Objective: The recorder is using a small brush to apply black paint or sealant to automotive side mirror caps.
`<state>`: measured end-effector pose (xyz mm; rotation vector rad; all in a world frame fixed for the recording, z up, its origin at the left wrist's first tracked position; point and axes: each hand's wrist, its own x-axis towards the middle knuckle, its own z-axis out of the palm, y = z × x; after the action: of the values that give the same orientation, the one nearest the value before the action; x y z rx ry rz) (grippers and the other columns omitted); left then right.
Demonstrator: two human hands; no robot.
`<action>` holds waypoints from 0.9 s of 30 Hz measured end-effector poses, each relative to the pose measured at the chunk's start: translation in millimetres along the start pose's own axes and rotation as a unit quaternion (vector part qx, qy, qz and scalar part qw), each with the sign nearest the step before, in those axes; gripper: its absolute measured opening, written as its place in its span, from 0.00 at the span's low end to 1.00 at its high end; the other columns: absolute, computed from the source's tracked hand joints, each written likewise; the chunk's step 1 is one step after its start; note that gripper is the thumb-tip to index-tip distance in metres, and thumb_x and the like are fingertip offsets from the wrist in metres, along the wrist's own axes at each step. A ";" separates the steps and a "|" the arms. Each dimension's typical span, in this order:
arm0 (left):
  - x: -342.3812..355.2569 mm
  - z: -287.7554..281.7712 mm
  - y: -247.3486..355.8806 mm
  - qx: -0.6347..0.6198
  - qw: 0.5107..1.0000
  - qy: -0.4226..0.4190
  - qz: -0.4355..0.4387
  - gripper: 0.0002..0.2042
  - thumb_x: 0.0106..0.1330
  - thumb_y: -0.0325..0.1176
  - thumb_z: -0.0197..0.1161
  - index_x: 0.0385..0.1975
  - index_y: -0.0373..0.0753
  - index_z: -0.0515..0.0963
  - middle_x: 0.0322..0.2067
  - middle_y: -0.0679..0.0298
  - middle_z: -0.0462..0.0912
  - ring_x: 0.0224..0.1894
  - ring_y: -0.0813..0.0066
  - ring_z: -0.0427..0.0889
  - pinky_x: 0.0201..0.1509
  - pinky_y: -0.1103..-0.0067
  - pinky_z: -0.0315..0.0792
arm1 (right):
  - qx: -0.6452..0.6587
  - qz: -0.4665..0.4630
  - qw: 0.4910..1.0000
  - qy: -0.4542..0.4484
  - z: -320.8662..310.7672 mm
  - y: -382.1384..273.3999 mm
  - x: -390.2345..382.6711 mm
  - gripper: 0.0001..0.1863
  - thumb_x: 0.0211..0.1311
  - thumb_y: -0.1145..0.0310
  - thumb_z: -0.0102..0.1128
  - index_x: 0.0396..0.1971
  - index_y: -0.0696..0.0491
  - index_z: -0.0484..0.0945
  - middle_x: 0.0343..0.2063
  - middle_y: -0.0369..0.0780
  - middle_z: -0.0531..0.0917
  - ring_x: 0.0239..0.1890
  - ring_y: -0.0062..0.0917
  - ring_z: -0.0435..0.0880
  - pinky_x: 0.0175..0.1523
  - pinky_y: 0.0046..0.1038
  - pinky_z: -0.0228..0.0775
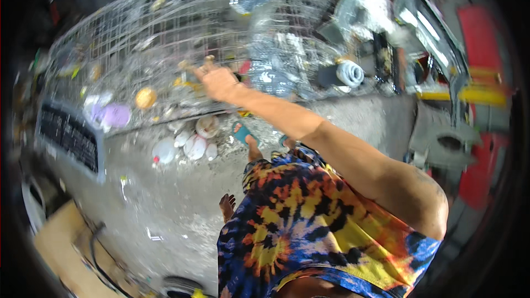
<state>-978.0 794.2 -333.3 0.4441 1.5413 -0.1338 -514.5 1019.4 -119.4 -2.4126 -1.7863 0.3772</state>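
Note:
My right hand (216, 81) reaches out over a wire-mesh surface (182, 33) heaped with mixed items, all smeared by motion. Its fingers look stretched and apart, and nothing shows clearly in them. Nearest to it are a small yellow piece (187, 84) and a red piece (245, 67). To its left sits a round orange-yellow item (146, 98); a heap of clear, bluish plastic (270, 72) lies to its right. My left hand (227, 205) hangs low beside my tie-dyed shirt (298, 215), in shadow, its visible fingers apart and holding nothing I can see.
A purple container (115, 115) rests at the mesh's left edge, near a dark framed panel (69, 138). White plastic pieces (194, 147) lie on the floor by my sandalled foot (242, 132). A rolled grey-white item (350, 73) is further right. Tan board (61, 243) stands lower left.

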 end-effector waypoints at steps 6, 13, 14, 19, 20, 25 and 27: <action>5.1 4.2 57.0 0.089 0.995 -0.020 0.051 0.17 0.66 0.41 0.54 0.50 0.39 0.73 0.38 0.61 0.83 0.35 0.73 0.80 0.33 0.78 0.69 | 0.220 -0.039 0.964 0.144 -45.3 10.9 -116.3 0.29 0.52 0.72 0.54 0.58 0.52 0.63 0.33 0.47 0.73 0.36 0.41 0.77 0.38 0.40 0.73; -7.2 48.7 156.1 0.164 0.969 -0.059 0.176 0.17 0.66 0.41 0.54 0.50 0.39 0.73 0.38 0.62 0.83 0.35 0.73 0.80 0.33 0.78 0.68 | 0.238 0.163 0.945 -0.153 -25.1 106.3 -308.7 0.20 0.54 0.66 0.56 0.49 0.51 0.75 0.41 0.49 0.80 0.45 0.42 0.79 0.47 0.41 0.72; -9.6 59.2 165.9 0.180 0.968 -0.043 0.172 0.17 0.66 0.41 0.54 0.50 0.39 0.73 0.38 0.62 0.83 0.35 0.73 0.80 0.33 0.79 0.68 | 0.223 0.228 0.936 -0.145 -20.5 125.9 -332.3 0.20 0.54 0.66 0.57 0.49 0.50 0.76 0.39 0.49 0.81 0.43 0.42 0.80 0.47 0.40 0.72; -24.1 109.5 183.6 0.190 0.962 -0.024 0.196 0.17 0.67 0.39 0.54 0.51 0.37 0.72 0.39 0.58 0.82 0.31 0.77 0.79 0.27 0.85 0.67 | 0.130 0.374 0.908 0.134 -15.3 232.9 -384.0 0.24 0.50 0.70 0.61 0.49 0.57 0.71 0.46 0.50 0.73 0.48 0.46 0.73 0.52 0.41 0.69; -28.7 116.9 178.9 0.184 0.958 -0.040 0.217 0.17 0.67 0.39 0.54 0.51 0.37 0.72 0.39 0.58 0.82 0.31 0.77 0.79 0.27 0.85 0.67 | 0.097 0.356 0.908 0.197 -16.4 252.3 -378.7 0.26 0.49 0.71 0.63 0.51 0.57 0.69 0.45 0.49 0.72 0.47 0.45 0.72 0.52 0.42 0.68; -56.5 134.4 122.7 0.253 0.944 -0.040 0.205 0.09 0.65 0.36 0.56 0.41 0.42 0.76 0.30 0.68 0.82 0.23 0.84 0.75 0.22 0.87 0.64 | 0.051 0.426 0.885 0.181 -12.3 314.7 -348.5 0.30 0.43 0.65 0.69 0.48 0.57 0.68 0.47 0.47 0.72 0.53 0.41 0.70 0.52 0.42 0.65; -69.8 138.1 87.4 0.209 0.955 -0.058 0.200 0.06 0.63 0.35 0.55 0.34 0.43 0.77 0.23 0.71 0.79 0.19 0.85 0.71 0.20 0.87 0.61 | 0.060 0.423 0.887 0.176 -7.1 323.2 -345.9 0.31 0.43 0.64 0.70 0.48 0.56 0.68 0.47 0.47 0.72 0.53 0.41 0.70 0.53 0.42 0.65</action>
<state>-820.7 811.2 -252.4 1.0574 1.2754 -0.1668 -308.8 593.7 -145.0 -2.7978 -0.4823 0.0868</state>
